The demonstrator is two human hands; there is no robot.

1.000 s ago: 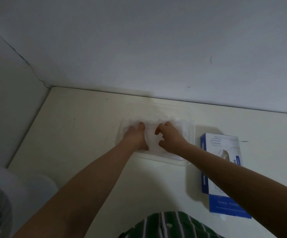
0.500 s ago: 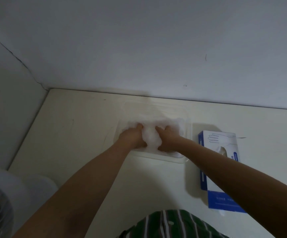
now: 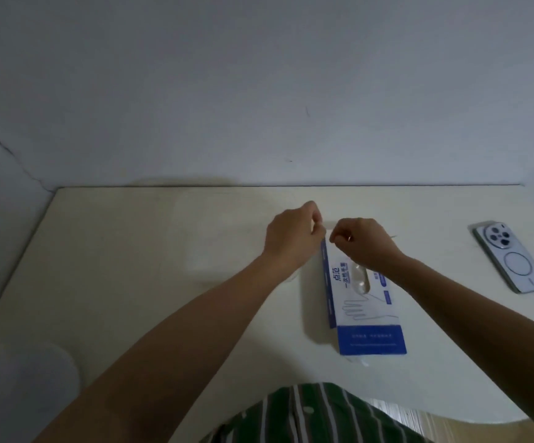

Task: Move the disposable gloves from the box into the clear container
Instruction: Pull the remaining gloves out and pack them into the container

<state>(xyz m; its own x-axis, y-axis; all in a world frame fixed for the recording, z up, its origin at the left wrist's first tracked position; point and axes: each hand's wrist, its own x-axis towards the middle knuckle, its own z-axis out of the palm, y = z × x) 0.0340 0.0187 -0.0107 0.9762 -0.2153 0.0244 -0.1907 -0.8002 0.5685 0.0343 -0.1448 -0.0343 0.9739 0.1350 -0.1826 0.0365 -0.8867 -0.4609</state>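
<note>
Your left hand (image 3: pixel 294 235) and your right hand (image 3: pixel 364 241) meet at the far end of the box (image 3: pixel 364 308), almost knuckle to knuckle. The fingers of both are curled inward. A small pale piece shows between them, at the box's far edge, but I cannot tell whether either hand is pinching it or what it is.

The box lies flat on the table (image 3: pixel 115 257), at about one o'clock from your chest, with its long side running from six to twelve o'clock. It is white with a blue band across the near end and a glove outline drawn on top. Through the oval opening in its top you can see the pale gloves (image 3: pixel 360 279) inside. A thin pale scrap pokes out from under the near end.

The clear container (image 3: pixel 227 244) sits just beside the box at its nine o'clock. It is faint and blurred, and your left wrist covers its near right corner. What is in it cannot be made out.

A phone (image 3: pixel 511 257) lies camera-side up at three o'clock from the box, well apart from it. A white rounded object (image 3: pixel 19 378) stands at your eight o'clock, off the table's edge. Your striped shirt (image 3: pixel 307 417) fills the bottom at six o'clock.
</note>
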